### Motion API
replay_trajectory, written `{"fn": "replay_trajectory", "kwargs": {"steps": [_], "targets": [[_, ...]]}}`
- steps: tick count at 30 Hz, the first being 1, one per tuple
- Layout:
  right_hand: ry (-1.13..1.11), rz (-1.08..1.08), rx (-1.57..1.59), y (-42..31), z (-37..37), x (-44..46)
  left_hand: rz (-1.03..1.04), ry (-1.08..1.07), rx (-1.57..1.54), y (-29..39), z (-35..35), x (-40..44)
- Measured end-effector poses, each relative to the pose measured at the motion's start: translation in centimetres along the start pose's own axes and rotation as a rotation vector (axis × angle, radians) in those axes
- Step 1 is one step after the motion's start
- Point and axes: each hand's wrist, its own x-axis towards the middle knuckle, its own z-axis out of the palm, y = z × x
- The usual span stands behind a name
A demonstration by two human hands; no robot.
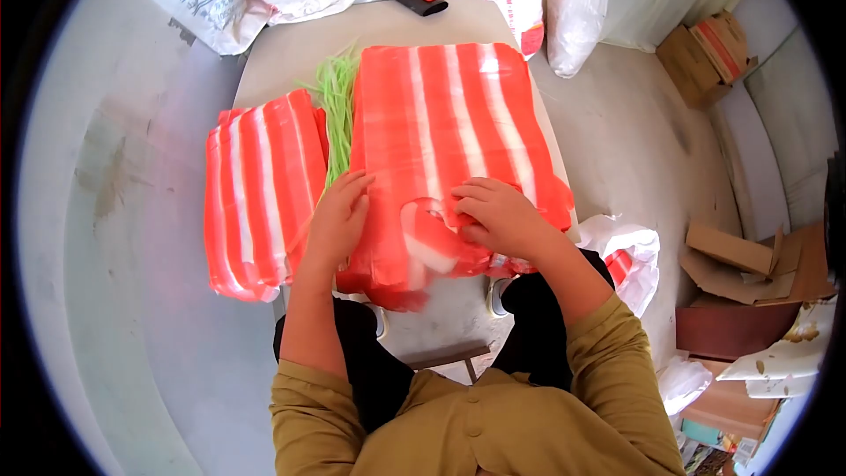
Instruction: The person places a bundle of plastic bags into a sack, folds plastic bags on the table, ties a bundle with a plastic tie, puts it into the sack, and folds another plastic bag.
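Our left hand (pixel 342 216) rests with fingers apart on the left edge of the striped stack (pixel 441 123), probably steadying it; our right hand (pixel 498 216) bends over its near end, though we cannot tell whether it pinches anything. Flat on the table (pixel 291 62), its long axis and stripes run away from us, loose end nearest, seemingly for easy reach.

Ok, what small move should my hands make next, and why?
Probably smooth the large red-and-white striped plastic stack with your right hand: the stack's near edge looks crumpled and uneven close to that hand, while your left hand is already at its left side.
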Motion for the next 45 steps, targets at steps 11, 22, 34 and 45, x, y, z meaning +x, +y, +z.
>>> {"fn": "replay_trajectory", "kwargs": {"steps": [11, 22, 34, 45], "targets": [[0.272, 0.552, 0.794, 1.2, 0.8, 1.4, -0.349, 0.115, -0.528, -0.2, 0.2, 1.3], [0.290, 0.692, 1.049, 1.3, -0.4, 1.4, -0.509, 0.166, -0.850, 2.1, 1.9, 1.8], [0.198, 0.646, 0.833, 1.8, 0.0, 1.2, -0.571, -0.047, -0.708, 3.3, 0.2, -0.3], [-0.006, 0.029, 0.219, 0.4, -0.4, 0.1, -0.559, -0.298, -0.604, 2.7, -1.2, -3.8]]}}
